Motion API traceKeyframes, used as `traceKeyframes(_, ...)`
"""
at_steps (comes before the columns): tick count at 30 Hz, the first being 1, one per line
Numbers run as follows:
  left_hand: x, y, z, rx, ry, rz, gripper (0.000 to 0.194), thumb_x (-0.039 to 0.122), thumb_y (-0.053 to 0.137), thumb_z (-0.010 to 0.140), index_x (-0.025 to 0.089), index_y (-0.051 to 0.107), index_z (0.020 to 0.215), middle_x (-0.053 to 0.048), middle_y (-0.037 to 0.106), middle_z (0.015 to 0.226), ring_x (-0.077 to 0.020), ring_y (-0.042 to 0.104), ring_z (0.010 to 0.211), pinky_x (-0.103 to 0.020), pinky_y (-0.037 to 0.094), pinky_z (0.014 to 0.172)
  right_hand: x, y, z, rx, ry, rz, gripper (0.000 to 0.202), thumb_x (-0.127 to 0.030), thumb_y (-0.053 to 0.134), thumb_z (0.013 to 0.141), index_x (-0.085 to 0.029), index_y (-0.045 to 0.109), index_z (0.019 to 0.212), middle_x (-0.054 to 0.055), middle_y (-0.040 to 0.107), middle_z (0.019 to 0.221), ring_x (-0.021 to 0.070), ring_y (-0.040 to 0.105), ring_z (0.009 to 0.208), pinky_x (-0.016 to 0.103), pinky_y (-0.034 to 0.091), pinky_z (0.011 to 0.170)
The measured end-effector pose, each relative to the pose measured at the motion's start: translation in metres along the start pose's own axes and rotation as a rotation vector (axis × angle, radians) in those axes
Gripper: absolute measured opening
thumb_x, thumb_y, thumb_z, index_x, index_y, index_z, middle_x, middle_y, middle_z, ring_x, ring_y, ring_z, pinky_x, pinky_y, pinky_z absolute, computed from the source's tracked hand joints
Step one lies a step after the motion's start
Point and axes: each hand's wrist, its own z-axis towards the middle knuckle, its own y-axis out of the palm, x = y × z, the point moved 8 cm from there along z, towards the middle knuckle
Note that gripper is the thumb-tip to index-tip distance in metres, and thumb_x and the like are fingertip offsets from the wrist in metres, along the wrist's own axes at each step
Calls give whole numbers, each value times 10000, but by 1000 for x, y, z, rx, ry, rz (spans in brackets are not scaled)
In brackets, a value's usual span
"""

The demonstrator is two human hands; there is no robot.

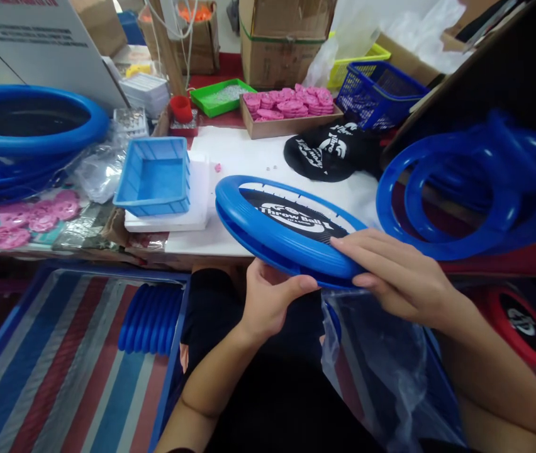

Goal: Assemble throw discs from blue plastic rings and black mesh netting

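A blue flying disc (pixel 268 220), with a ringed rim and a black printed fabric centre reading "Throw Ball", tilts above the table's front edge. A dark gap shows between the upper and lower rings along its near side. My left hand (pixel 272 299) supports it from below, thumb along the lower rim and the other fingers partly hidden underneath. At the near right edge, my right hand (pixel 395 270) grips the rim with its fingers across the top. Behind the disc lie black printed fabric rounds (pixel 319 154) on white paper (pixel 249 148).
To the left are a light-blue bin (pixel 159 179), pink pieces (pixel 13 220) and stacked blue rings (pixel 36 129). Loose blue rings (pixel 393 189) sit right. Further back stand a box of pink pieces (pixel 291 104), green tray (pixel 216 104) and blue basket (pixel 376 94). A striped-lined crate (pixel 60 377) is lower left.
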Motion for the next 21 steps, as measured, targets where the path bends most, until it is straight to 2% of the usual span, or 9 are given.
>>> traceKeyframes(4, 1, 3, -8, 15, -30, -7, 596, 519, 1056, 571, 167, 760, 950, -66, 833, 940, -279, 819, 943, -421, 700, 899, -8, -3, -4, 47, 39, 4, 610, -344, 533, 1105, -373, 395, 1698, 76, 795, 1284, 290, 767, 1111, 463, 668, 927)
traceKeyframes(7, -4, 5, -12, 33, -127, -40, 656, 528, 1056, 568, 163, 733, 1008, -56, 818, 903, -287, 821, 843, -455, 725, 780, -11, -9, -5, 98, 45, -14, 607, -317, 571, 1087, -359, 441, 1678, 72, 795, 1286, 302, 769, 1116, 470, 676, 920)
traceKeyframes(10, -3, 6, -13, 48, -160, -73, 680, 542, 1049, 583, 161, 712, 1034, -55, 816, 918, -295, 826, 847, -483, 730, 780, -5, -18, -4, 144, 48, -15, 552, -310, 560, 1093, -332, 512, 1642, 65, 790, 1288, 296, 767, 1134, 458, 671, 941)
traceKeyframes(14, 4, 6, -13, 43, -157, -123, 657, 563, 1031, 616, 168, 688, 1014, -49, 819, 917, -275, 829, 828, -437, 733, 754, 2, -23, -3, 110, 13, 1, 521, -327, 552, 1100, -322, 547, 1621, 66, 783, 1300, 289, 759, 1155, 453, 656, 996)
traceKeyframes(21, 6, 8, -16, -8, -210, -184, 560, 533, 1000, 700, 166, 677, 973, -24, 804, 841, -226, 818, 766, -385, 733, 718, -1, -20, -8, 20, 2, 27, 541, -277, 520, 1118, -322, 487, 1656, 56, 768, 1330, 262, 729, 1214, 453, 642, 1041)
